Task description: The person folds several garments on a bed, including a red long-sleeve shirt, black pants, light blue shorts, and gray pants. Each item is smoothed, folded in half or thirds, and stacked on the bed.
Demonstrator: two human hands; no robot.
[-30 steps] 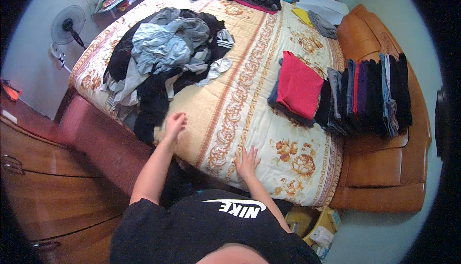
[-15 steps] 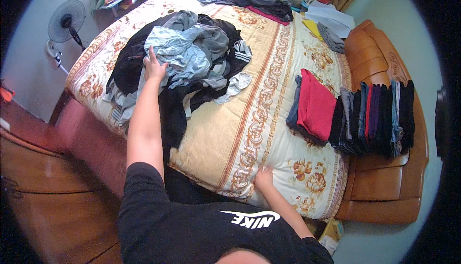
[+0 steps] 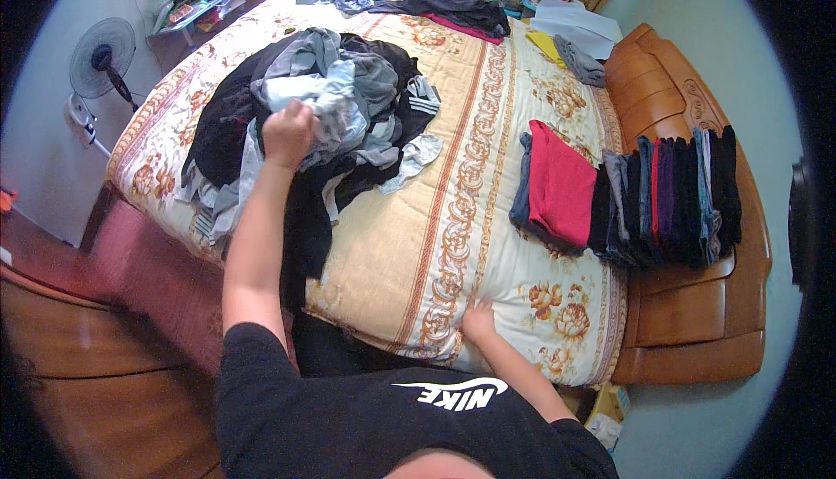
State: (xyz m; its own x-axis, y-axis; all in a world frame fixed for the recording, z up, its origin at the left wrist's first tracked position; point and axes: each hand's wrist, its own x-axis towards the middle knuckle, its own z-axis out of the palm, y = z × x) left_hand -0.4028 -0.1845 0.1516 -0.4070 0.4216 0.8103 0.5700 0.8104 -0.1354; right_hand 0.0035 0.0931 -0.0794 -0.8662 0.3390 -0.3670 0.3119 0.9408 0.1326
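My left hand (image 3: 289, 133) is closed in a fist on a crumpled light blue garment (image 3: 322, 96), at the near side of a heap of clothes on the bed. Black garments (image 3: 218, 122) and grey ones (image 3: 374, 74) lie tangled around it, and a white cloth piece (image 3: 414, 158) spills out at the right. My right hand (image 3: 478, 320) rests on the near edge of the floral bedspread (image 3: 383, 261), fingers laid against it and holding nothing. Right of it stands a row of folded clothes (image 3: 670, 192), mostly dark, with a red folded garment (image 3: 560, 187) at its left end.
The wooden headboard (image 3: 670, 322) is on the right, behind the folded row. At the far end lie dark clothes (image 3: 453, 9), a folded grey garment (image 3: 579, 63) and white sheets (image 3: 579, 26). A standing fan (image 3: 103, 57) and a cluttered shelf (image 3: 205, 4) are at the left.
My left hand has gone from open fingers on the heap to a fist on the light blue garment, which is now bunched up. My right hand stays on the bedspread.
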